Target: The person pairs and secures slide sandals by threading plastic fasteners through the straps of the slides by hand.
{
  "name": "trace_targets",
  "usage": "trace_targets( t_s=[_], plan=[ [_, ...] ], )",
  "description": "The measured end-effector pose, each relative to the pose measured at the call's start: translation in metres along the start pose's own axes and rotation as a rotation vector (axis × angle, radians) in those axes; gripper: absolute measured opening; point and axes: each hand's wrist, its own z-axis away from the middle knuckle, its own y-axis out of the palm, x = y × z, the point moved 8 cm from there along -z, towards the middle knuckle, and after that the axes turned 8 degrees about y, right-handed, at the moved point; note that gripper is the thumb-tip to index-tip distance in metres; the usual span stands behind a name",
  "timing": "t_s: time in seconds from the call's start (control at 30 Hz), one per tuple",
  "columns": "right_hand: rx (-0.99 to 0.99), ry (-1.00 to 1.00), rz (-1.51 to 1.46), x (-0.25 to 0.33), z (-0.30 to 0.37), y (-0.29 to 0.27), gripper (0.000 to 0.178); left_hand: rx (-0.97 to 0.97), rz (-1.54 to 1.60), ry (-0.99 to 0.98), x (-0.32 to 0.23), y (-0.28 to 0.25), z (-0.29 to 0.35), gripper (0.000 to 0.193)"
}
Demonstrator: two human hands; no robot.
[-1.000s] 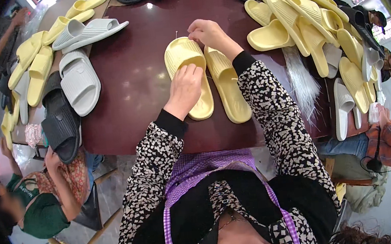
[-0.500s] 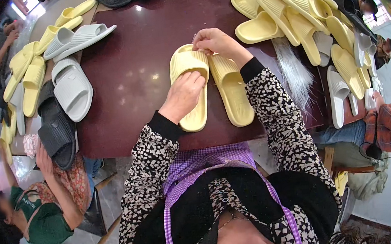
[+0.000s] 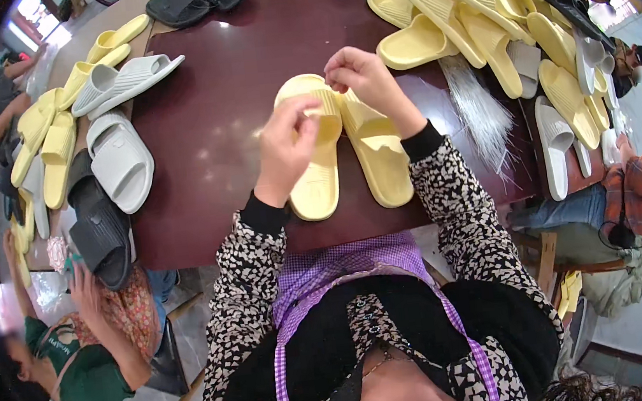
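Observation:
Two yellow slide slippers lie side by side on the dark red table in front of me, a left one [image 3: 315, 192] and a right one [image 3: 387, 172]. My left hand [image 3: 284, 148] hovers over the left slipper's strap; its thumb and fingers are apart and a little blurred, with nothing visible between them. Over the inner edges of the two straps is my right hand [image 3: 366, 86], its fingertips pinched together. Whatever they hold, if anything, is too small to make out.
Thin clear plastic strands [image 3: 478, 113] fan out at the right, beside a heap of yellow slippers [image 3: 439, 20]. Grey [image 3: 121, 160] and black slippers [image 3: 100, 239] line the left edge. Co-workers sit at both sides; a person in green [image 3: 85, 374] handles something at the left.
My left hand has come out of the left slipper's opening and risen above its strap, its fingers spreading. My right hand has shifted slightly right, still pinched. The slippers stay nearly in place.

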Motion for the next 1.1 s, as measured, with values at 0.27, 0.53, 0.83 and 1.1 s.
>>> trace_targets(
  t_s=[0.27,0.53,0.83,1.1],
  plan=[
    [-0.098,-0.019,-0.281,-0.009,0.052,-0.008,0.007,0.222,0.334,-0.445,0.037,0.056,-0.022,0.021],
    [-0.254,0.031,-0.320,-0.023,0.070,-0.027,0.010,0.151,0.328,-0.575,0.044,0.061,-0.003,0.010],
    [-0.326,-0.090,-0.075,-0.004,0.084,-0.026,0.006,0.016,0.496,-0.572,0.033,0.059,0.000,0.009],
    [-0.332,-0.128,0.074,0.004,0.088,-0.024,0.007,-0.011,0.460,-0.559,0.033,0.054,0.004,0.009]
  ],
)
